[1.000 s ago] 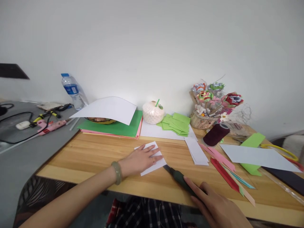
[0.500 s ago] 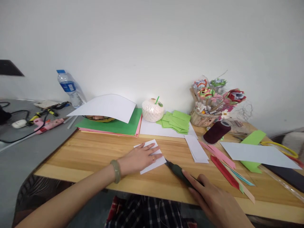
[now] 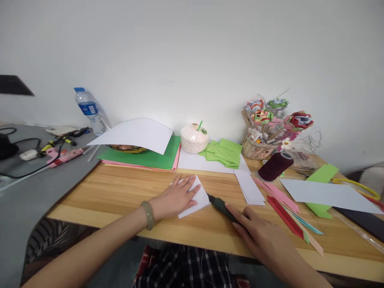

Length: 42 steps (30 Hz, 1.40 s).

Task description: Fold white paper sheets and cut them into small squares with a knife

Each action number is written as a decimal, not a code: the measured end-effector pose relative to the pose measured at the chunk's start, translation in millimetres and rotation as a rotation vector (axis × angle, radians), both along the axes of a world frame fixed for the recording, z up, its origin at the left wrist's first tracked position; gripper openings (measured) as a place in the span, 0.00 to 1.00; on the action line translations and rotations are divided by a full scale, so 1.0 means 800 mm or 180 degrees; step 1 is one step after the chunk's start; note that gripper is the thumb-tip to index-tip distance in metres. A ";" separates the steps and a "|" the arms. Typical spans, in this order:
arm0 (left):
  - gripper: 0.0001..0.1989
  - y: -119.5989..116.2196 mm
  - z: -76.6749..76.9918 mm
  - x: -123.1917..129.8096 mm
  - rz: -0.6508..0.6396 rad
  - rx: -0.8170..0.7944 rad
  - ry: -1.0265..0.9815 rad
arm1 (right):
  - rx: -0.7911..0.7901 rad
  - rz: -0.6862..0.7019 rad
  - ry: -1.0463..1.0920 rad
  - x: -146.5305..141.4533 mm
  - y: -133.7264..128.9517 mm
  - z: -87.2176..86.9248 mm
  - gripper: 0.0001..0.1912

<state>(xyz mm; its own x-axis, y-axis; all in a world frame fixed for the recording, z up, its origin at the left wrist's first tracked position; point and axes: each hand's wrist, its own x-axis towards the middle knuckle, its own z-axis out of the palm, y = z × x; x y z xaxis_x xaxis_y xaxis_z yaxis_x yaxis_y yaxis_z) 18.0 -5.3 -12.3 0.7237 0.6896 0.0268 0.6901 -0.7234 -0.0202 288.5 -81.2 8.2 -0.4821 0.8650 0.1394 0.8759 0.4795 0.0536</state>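
A small piece of white paper (image 3: 200,197) lies on the wooden table near its front edge. My left hand (image 3: 177,197) rests flat on it with fingers spread, covering its left part. The paper's right side bows up slightly. In my right hand (image 3: 255,230) is a knife (image 3: 222,207) with a dark green handle, gripped with the index finger stretched along it. Its dark, narrow tip meets the paper's right corner. To the right lie white paper strips (image 3: 249,188), loosely stacked.
Behind are green paper sheets (image 3: 162,154), light green paper pieces (image 3: 223,154) and a white round ornament (image 3: 194,139). A dark thread spool (image 3: 276,167), paper flowers in a basket (image 3: 258,148) and coloured strips (image 3: 285,216) sit right. A pink glue gun (image 3: 63,157) lies left.
My left hand has slid slightly on the paper, its fingers drawn back from the right corner. The paper's right side now bows up. The knife tip stays at that corner.
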 end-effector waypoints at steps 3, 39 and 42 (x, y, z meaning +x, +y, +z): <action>0.29 0.001 -0.003 0.000 0.0016 -0.0183 -0.0038 | -0.0018 -0.0031 -0.0014 -0.003 0.006 0.001 0.22; 0.31 0.002 0.000 -0.001 0.0004 -0.0393 -0.0206 | -0.0170 -0.0416 0.0189 -0.035 0.079 0.012 0.22; 0.29 0.001 0.009 -0.004 -0.0252 -0.0322 -0.0291 | 0.0078 -0.0624 0.0206 -0.031 0.088 0.008 0.23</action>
